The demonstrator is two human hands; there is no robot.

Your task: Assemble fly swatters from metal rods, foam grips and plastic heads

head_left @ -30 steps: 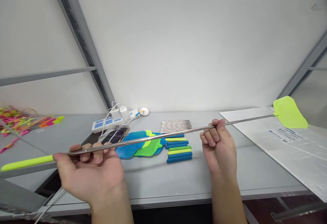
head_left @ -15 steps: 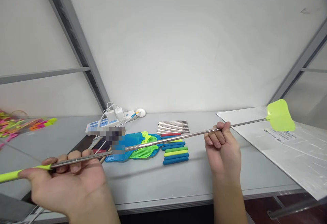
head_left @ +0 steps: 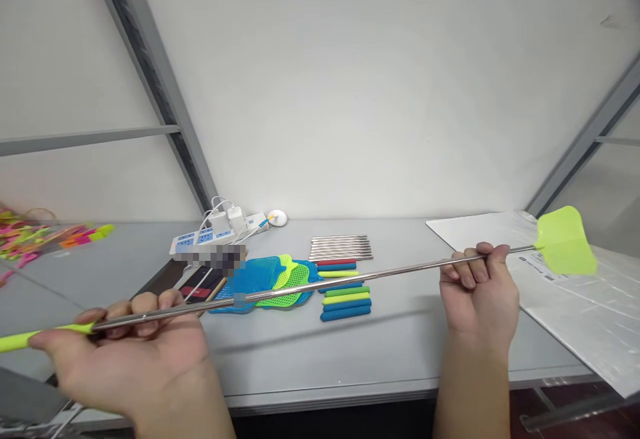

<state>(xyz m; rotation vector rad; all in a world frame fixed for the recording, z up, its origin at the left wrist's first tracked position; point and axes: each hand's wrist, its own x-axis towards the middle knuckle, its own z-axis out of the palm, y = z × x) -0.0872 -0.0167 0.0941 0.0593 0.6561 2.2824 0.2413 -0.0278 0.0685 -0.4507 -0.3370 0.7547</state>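
Note:
A fly swatter (head_left: pixel 370 276) with a telescopic metal rod stretches across the view, its yellow-green handle at the lower left and its yellow-green paddle at the right. My left hand (head_left: pixel 125 352), palm up, is closed around the rod where it meets the handle. Farther right, my right hand (head_left: pixel 480 285) grips the thin rod between fingers and thumb, not far from the paddle. Behind the rod lie blue and green swatter heads (head_left: pixel 295 287), several coloured handle grips (head_left: pixel 346 310) in a column, and a row of bare metal rods (head_left: pixel 341 248).
A white power strip (head_left: pixel 205 237) with plugs and cables stands at the back left, near a phone (head_left: pixel 205 283). Colourful plastic pieces (head_left: pixel 50 242) are heaped at far left. A white wrapped board (head_left: pixel 555 305) overhangs the table's front edge at right.
My right hand has slid right along the rod, closer to the paddle. The paddle has shifted right and slightly down. My left hand keeps its hold near the handle.

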